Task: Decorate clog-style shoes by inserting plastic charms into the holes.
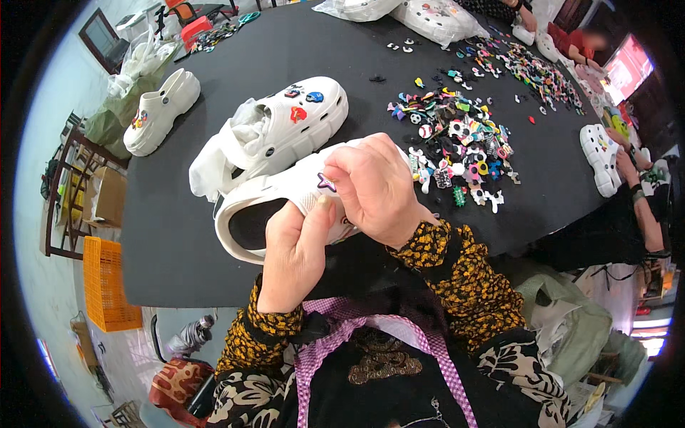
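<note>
A white clog (235,214) lies on its side near the front of the dark table, its opening toward the left. My left hand (294,251) grips it, fingers inside the opening and thumb on the outside. Over the clog's upper, my right hand (378,187) pinches a small star-shaped shoe charm (326,182) with a purple edge against the white surface. My right hand hides much of the toe. Just behind stands another white clog (321,132) with red and blue charms on top and white wrapping (221,157) stuffed in its heel.
A heap of mixed charms (464,143) spreads right of the clogs, with a second pile (535,71) farther back. One white clog (163,114) stands at the far left. Another clog (601,160) is near a co-worker's hand (628,167) on the right. Bagged clogs (437,20) sit at the back.
</note>
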Available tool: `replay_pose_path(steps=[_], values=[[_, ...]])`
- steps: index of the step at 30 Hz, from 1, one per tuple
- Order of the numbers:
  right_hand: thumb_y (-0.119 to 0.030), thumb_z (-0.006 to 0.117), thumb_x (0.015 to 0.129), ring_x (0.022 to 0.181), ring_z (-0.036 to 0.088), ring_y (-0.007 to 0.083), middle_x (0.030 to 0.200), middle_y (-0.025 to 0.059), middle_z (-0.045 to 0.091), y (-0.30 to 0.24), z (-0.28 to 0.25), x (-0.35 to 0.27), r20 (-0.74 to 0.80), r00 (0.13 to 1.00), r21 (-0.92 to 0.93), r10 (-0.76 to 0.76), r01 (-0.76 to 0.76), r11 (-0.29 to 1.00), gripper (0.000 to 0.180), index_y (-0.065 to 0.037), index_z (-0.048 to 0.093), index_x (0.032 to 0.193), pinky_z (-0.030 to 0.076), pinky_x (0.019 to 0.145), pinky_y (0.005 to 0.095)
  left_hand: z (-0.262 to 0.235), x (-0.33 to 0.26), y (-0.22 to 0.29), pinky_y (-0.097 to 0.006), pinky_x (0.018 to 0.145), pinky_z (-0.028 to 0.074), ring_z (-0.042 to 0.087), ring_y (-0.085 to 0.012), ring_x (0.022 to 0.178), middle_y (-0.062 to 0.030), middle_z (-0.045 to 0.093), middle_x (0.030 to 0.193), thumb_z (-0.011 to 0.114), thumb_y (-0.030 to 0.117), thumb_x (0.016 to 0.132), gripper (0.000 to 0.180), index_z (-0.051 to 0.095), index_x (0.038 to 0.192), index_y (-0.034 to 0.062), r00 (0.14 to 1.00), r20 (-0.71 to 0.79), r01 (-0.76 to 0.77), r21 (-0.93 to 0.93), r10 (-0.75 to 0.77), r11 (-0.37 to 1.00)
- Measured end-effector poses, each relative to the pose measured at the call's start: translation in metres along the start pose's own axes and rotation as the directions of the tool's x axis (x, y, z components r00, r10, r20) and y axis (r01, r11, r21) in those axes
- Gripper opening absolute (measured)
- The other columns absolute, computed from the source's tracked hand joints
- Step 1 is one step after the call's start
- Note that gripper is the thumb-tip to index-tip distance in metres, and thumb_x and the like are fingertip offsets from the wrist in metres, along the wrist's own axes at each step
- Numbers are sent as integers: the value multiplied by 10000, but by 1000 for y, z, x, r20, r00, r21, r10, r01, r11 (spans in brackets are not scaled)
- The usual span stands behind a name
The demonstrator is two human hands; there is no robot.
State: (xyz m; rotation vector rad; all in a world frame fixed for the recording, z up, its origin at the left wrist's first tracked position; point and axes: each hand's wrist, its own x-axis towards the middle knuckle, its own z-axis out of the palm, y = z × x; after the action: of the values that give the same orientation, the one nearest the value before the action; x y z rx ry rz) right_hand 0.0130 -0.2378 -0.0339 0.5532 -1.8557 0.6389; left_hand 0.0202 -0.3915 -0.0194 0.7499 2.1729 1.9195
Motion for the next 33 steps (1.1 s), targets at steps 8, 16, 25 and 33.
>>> replay_pose_path(steps=[8, 16, 25, 33], values=[[-34, 627, 707, 691, 528, 248, 780, 45, 560, -15, -8, 3, 110, 984, -9, -140, 142, 990, 206, -38, 565, 903, 423, 668, 376, 2, 6, 7, -215, 680, 407, 474, -50, 753, 20, 574, 820, 470, 193, 972, 262, 594, 946, -36, 990, -118, 46, -258, -79, 965], [-131, 585, 866, 767, 572, 281, 786, 84, 594, 43, -49, 11, 32, 985, -288, 170, -154, 945, 65, -74, 563, 887, 428, 698, 397, -5, 12, 3, -217, 651, 396, 465, -41, 735, 17, 580, 788, 556, 252, 938, 295, 588, 822, -17, 982, 34, 188, -72, -186, 980], [-167, 516, 899, 855, 580, 302, 862, 127, 624, 96, -85, -22, 226, 877, -507, 424, -266, 820, 133, -53, 585, 897, 423, 777, 414, -3, 15, -2, -240, 757, 457, 549, -65, 855, -28, 638, 949, 579, 204, 920, 291, 585, 1078, -40, 975, 171, 164, -133, -141, 977], [-96, 538, 775, 996, 555, 283, 1054, 142, 591, -6, -59, -7, 358, 933, -84, 33, -3, 996, 339, 11, 575, 1094, 412, 901, 396, -1, 16, -2, -229, 753, 445, 533, -55, 841, 2, 622, 913, 528, 183, 939, 232, 619, 998, -22, 979, 113, 191, -215, -170, 958]])
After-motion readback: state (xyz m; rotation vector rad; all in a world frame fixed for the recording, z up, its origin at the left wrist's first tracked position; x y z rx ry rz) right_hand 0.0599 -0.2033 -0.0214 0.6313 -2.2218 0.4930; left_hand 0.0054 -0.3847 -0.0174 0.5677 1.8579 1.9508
